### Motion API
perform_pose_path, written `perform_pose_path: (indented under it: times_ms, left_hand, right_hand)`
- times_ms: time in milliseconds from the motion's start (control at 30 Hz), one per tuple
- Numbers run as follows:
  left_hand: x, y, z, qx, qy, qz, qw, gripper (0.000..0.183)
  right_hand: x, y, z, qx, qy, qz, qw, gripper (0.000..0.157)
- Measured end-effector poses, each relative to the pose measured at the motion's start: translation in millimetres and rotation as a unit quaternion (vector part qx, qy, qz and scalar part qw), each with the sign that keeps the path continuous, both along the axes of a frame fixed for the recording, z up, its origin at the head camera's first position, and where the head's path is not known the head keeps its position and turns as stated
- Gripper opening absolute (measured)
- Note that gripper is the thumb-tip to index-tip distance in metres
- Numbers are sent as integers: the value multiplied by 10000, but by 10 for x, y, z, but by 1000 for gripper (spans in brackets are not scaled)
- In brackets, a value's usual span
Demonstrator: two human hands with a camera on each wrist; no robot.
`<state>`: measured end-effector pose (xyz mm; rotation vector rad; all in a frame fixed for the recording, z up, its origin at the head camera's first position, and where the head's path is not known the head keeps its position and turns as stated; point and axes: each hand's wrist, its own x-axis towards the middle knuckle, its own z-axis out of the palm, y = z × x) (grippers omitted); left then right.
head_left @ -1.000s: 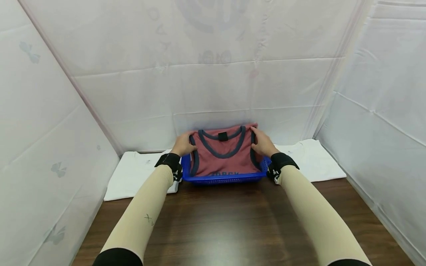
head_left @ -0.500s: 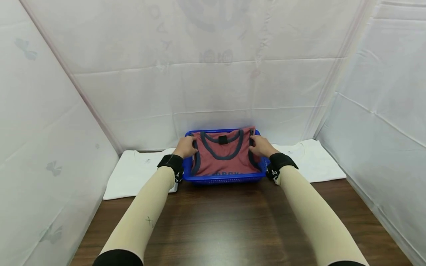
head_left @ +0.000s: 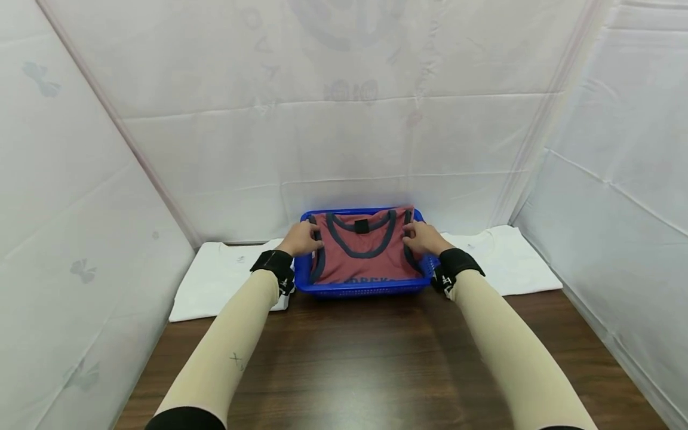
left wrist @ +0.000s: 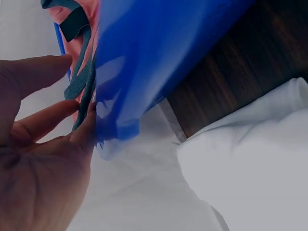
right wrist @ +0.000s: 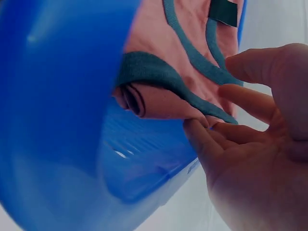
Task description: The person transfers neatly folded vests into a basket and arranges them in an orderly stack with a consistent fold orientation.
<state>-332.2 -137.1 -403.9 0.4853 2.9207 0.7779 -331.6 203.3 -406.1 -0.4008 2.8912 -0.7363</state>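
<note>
A folded pinkish-red tank top (head_left: 357, 263) with dark grey-blue trim and a black neck label lies in a blue plastic basket (head_left: 365, 291) against the back wall. My left hand (head_left: 300, 239) is at the shirt's upper left edge. In the left wrist view, the left fingers (left wrist: 48, 118) touch the trim and the basket's side, with the thumb held apart from them. At the upper right edge is my right hand (head_left: 427, 239). The right wrist view shows the right fingers (right wrist: 250, 103) against the shirt's rolled side, thumb and fingers spread.
Folded white shirts lie on both sides of the basket, a left white shirt (head_left: 215, 280) and a right white shirt (head_left: 502, 263). White sheeting (head_left: 344, 143) encloses the back and sides. The dark wooden table (head_left: 355, 358) extends in front.
The shirt's upper edge has dropped down into the basket, so the basket's back rim now shows. Both hands have lowered with it and their fingers have loosened from the cloth.
</note>
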Motion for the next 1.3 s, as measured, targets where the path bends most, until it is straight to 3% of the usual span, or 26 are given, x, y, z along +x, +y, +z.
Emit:
perform_pose_path:
  times_ms: [200, 433, 567, 667, 833, 967, 1200, 1300]
  left_hand:
    - [35, -34, 12, 194, -131, 67, 9997, 56]
    - [47, -91, 0, 270, -237, 99, 9993, 56]
    - [45, -160, -10, 355, -145, 37, 9993, 54]
    - [55, -247, 3, 553, 76, 44, 9984, 53]
    - [125, -381, 24, 1113, 246, 30, 9935, 50]
    - [242, -432, 29, 1568, 187, -95, 9874, 50]
    - [464, -488, 2, 1986, 643, -54, 9779, 49]
    - [598, -520, -13, 2380, 662, 46, 9690, 47]
  right_hand:
    - [-1, 64, 10, -320, 291, -51, 9991, 45]
    - [-16, 65, 1, -274, 235, 48, 9993, 45]
    - [6, 90, -7, -581, 206, 134, 9980, 45]
    - [9, 156, -14, -1159, 375, 80, 9925, 45]
    - [-26, 370, -86, -1900, 1280, -373, 9727, 40]
    - [-17, 585, -187, -1744, 1672, -735, 9676, 41]
    - [46, 956, -358, -778, 1532, -744, 9823, 52]
    - [48, 1096, -443, -474, 1490, -758, 9848, 55]
